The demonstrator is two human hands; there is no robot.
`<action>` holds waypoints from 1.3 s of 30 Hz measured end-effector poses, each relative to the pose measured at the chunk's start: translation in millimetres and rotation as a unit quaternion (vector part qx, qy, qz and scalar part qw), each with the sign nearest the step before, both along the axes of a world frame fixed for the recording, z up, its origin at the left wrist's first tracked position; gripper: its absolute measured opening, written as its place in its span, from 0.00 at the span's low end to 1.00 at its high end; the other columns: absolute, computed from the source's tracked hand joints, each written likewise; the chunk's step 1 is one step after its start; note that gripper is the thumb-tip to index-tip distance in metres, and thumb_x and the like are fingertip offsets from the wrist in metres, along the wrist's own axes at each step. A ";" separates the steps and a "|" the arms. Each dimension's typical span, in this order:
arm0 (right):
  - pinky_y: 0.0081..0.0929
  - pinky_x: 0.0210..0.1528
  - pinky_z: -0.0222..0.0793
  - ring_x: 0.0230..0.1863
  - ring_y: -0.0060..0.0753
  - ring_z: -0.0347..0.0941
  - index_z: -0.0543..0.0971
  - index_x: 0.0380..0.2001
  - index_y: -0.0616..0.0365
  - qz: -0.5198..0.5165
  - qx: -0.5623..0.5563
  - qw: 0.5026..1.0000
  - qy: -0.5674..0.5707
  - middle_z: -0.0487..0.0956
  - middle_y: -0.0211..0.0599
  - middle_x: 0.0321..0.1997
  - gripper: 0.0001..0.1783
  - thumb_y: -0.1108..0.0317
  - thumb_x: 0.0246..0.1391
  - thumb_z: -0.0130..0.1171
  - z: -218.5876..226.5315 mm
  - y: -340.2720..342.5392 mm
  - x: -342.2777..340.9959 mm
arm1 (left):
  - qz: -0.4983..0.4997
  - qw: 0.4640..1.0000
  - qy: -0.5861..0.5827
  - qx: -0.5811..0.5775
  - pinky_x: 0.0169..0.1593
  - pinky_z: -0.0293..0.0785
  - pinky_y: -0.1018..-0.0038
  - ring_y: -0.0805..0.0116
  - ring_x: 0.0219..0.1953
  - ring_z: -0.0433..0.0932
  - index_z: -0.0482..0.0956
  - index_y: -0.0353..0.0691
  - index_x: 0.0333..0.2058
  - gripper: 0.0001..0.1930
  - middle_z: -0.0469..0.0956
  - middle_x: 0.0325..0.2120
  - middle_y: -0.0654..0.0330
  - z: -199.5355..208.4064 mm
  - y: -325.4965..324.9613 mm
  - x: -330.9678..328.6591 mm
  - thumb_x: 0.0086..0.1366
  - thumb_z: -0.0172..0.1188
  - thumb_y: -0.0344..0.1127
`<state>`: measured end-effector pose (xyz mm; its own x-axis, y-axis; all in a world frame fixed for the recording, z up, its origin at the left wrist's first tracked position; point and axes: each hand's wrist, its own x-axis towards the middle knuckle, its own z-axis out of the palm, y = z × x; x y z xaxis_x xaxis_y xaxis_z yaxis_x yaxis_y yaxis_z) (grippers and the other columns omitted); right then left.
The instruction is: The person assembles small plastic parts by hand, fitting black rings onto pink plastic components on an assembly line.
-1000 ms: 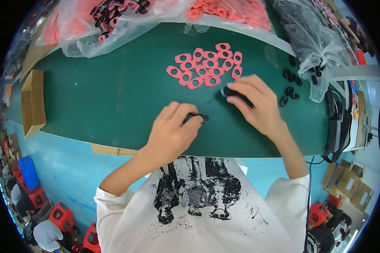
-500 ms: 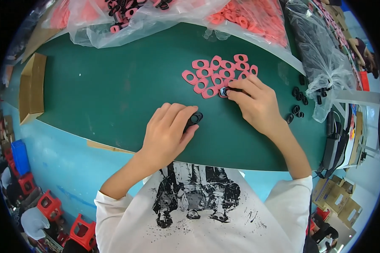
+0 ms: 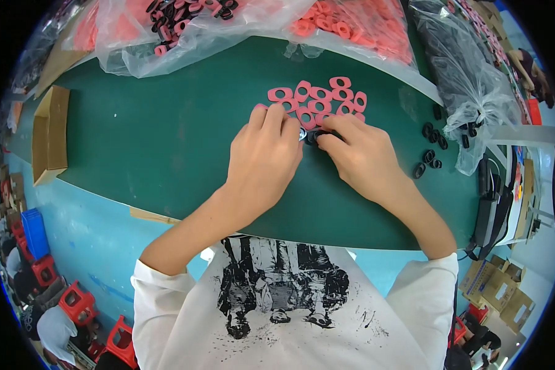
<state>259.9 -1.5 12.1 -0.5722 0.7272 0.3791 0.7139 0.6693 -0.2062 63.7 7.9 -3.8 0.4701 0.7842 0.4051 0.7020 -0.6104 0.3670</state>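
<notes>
My left hand (image 3: pixel 265 157) is closed, back of the hand up, at the near side of a cluster of flat pink rings (image 3: pixel 319 106). A small shiny silver piece (image 3: pixel 302 134) shows at its fingertips; the rest of what it grips is hidden under the fingers. My right hand (image 3: pixel 365 148) pinches a small black piece (image 3: pixel 313 136) between thumb and fingers, right beside the silver piece. Whether the two pieces touch I cannot tell. The fingers of both hands cover some of the nearest pink rings.
Loose black rings (image 3: pixel 435 134) lie to the right on the green table (image 3: pixel 166 135). Clear bags of pink parts (image 3: pixel 351 28) and of mixed black and pink parts (image 3: pixel 176 24) stand at the back. An open cardboard box (image 3: pixel 50 135) is at the left edge, a grey plastic bag (image 3: pixel 468 80) at the right.
My left hand has moved up and right to meet the right hand at the pink rings. The black cylinder seen in it before is out of sight. My right hand has shifted slightly left.
</notes>
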 end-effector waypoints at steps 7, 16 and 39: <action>0.32 0.32 0.75 0.39 0.36 0.78 0.79 0.30 0.60 -0.006 -0.053 0.998 -0.015 0.78 0.33 0.40 0.07 0.77 0.43 0.63 -2.2 6.5 2.3 | -0.012 0.996 0.090 -0.026 0.38 0.77 0.65 0.57 0.41 0.74 0.76 0.35 0.35 0.13 0.72 0.37 0.57 7.7 7.7 3.4 0.50 0.68 0.28; 0.32 0.33 0.75 0.35 0.39 0.78 0.77 0.34 0.59 -0.034 -0.189 0.981 0.023 0.79 0.33 0.40 0.10 0.77 0.46 0.65 7.7 -17.0 1.7 | -0.087 0.989 0.047 -0.108 0.32 0.74 0.69 0.61 0.34 0.71 0.77 0.32 0.36 0.12 0.69 0.32 0.57 18.5 -54.3 -34.9 0.49 0.62 0.23; 0.32 0.33 0.75 0.35 0.40 0.77 0.82 0.31 0.61 -0.104 -0.095 0.977 0.161 0.81 0.36 0.37 0.08 0.81 0.44 0.66 -10.0 -23.4 12.3 | -0.033 0.995 -0.058 -0.069 0.29 0.71 0.70 0.65 0.30 0.73 0.80 0.34 0.39 0.17 0.70 0.30 0.61 -1.8 -55.4 -15.4 0.49 0.69 0.30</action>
<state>272.3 -24.9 2.0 -0.2778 0.8901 0.3614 0.7084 0.4439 -0.5487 48.3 -47.5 -5.6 0.4792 0.8048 0.3501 0.6094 -0.5922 0.5272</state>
